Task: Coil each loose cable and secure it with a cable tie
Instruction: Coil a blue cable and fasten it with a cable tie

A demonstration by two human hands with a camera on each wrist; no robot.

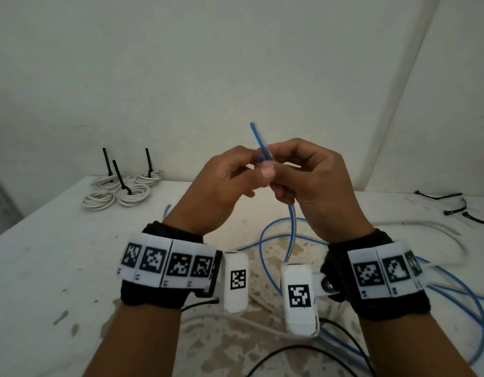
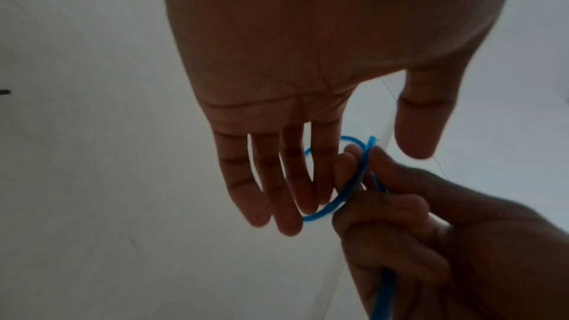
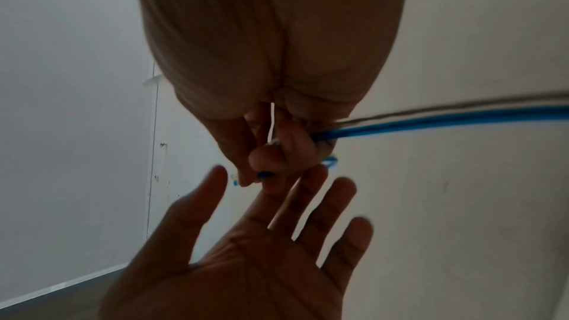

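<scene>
Blue cable (image 1: pixel 291 227); white coils (image 1: pixel 118 190)

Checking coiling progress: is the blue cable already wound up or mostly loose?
Mostly loose. The right hand pinches one small first loop of the blue cable; the rest sprawls across the table.

The blue cable (image 1: pixel 291 229) is thin and mostly loose, sprawling in wide loops over the near right of the table and rising to chest height, where its end bends into one small loop. Four white cables (image 1: pixel 118 190) lie coiled at the far left, three with black ties upright. Loose black ties (image 1: pixel 453 205) lie far right.
</scene>
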